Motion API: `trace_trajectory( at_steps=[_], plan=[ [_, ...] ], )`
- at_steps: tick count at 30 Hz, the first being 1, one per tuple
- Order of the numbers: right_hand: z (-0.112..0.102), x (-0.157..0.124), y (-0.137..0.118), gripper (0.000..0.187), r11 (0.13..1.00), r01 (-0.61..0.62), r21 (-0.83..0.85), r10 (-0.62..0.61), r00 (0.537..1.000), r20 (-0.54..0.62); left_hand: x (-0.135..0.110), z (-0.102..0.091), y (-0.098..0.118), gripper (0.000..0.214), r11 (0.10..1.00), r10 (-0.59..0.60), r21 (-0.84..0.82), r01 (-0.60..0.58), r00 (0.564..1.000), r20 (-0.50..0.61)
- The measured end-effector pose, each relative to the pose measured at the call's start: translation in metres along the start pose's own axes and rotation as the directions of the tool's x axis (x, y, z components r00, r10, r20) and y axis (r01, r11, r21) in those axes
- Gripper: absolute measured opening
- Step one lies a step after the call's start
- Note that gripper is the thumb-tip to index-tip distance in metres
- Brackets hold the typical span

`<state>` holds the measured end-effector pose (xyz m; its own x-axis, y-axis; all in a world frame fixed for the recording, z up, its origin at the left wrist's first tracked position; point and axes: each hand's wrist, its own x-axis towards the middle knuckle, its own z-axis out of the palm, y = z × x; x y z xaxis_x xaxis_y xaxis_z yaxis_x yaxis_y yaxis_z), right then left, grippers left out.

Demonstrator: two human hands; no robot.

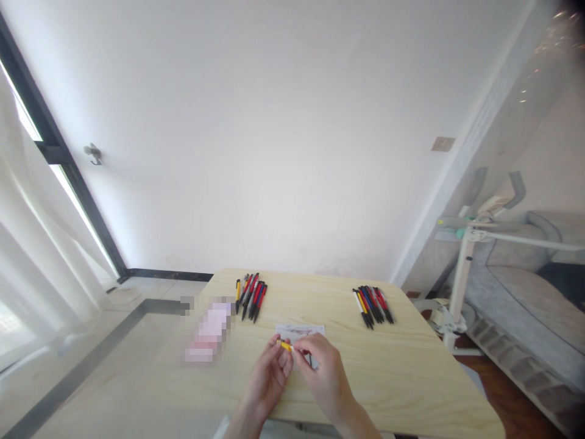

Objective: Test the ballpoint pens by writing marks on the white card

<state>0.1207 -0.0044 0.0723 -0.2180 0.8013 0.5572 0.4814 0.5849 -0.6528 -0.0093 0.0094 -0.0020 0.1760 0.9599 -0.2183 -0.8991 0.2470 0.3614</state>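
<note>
Near the front middle of the table, my left hand (269, 375) is closed around a short yellow pen barrel (286, 346), palm turned up. My right hand (325, 369) meets it from the right, thumb and fingertips pinched at the barrel's end. A small whitish bit shows between the fingertips and the barrel, too small to name. Under both hands lies a printed white paper (300, 330), partly covered by them. A thin dark line shows below the right fingers; I cannot tell what it is.
On the light wooden table (411, 384), a left group of pens (251, 297) and a right group of pens (372, 306) lie beyond my hands. A blurred pink item (208, 332) is at the left edge. White exercise equipment (464, 274) and a grey sofa (525, 292) stand to the right.
</note>
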Motion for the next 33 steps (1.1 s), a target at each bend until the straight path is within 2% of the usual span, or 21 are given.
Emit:
trace_trajectory(
  at_steps=[25,33],
  plan=[
    [-0.0020,-0.0020,-0.0001,0.015,0.991,0.074,-0.113,-0.070,0.997,0.036,-0.0027,0.0074,-0.0005,0.015,0.997,0.026,0.074,-0.025,1.000,-0.015],
    [-0.0024,-0.0024,-0.0007,0.018,0.993,0.084,-0.086,-0.080,0.995,0.052,-0.0029,0.0061,-0.0011,0.015,0.998,0.018,0.060,-0.018,1.000,-0.010]
  ],
)
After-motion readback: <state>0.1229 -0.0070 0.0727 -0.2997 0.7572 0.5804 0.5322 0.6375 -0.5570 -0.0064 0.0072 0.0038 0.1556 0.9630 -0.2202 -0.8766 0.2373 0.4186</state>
